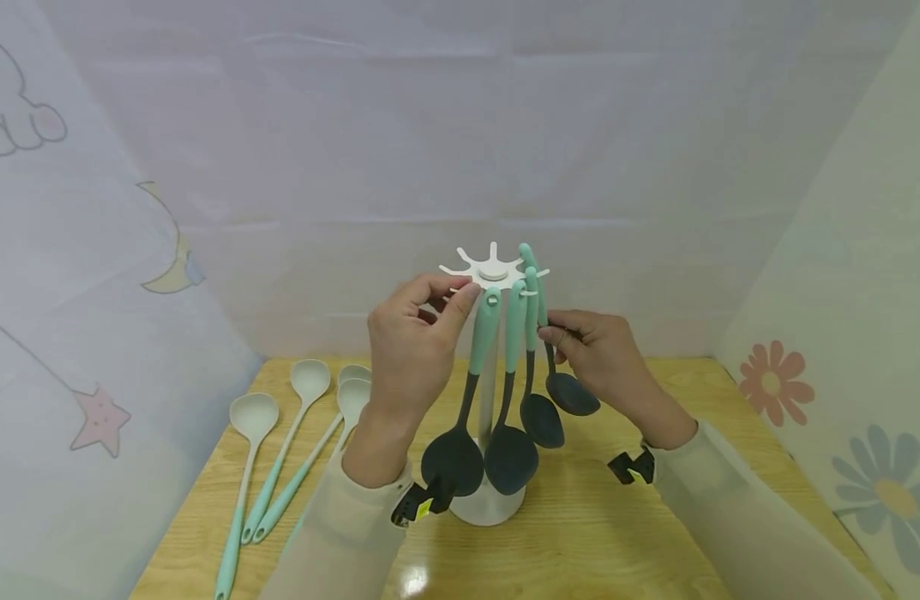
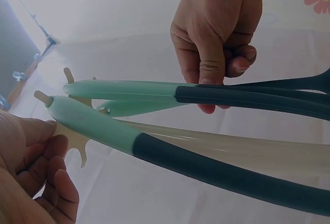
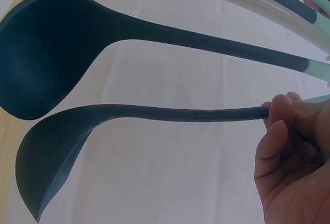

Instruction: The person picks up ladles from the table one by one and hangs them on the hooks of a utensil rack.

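Note:
A white utensil stand (image 1: 493, 271) with a ring of hooks on top stands upright on a round base. My left hand (image 1: 418, 354) pinches the near left edge of that hook ring. My right hand (image 1: 606, 354) pinches a dark ladle (image 1: 572, 394) where its mint handle meets the dark shaft. The ladle's handle top is at the ring's right side; whether it sits on a hook I cannot tell. Another dark ladle (image 1: 542, 420) and two broad-headed dark utensils, one at left (image 1: 452, 458) and one at centre (image 1: 511, 460), hang from the front and right hooks.
Several white ladles with mint handles lie on the wooden table (image 1: 580, 517) at the left, among them one ladle (image 1: 253, 415) at the outer edge. My left forearm partly covers them. A pale cloth wall (image 1: 355, 150) stands behind the table, with printed cloths at both sides.

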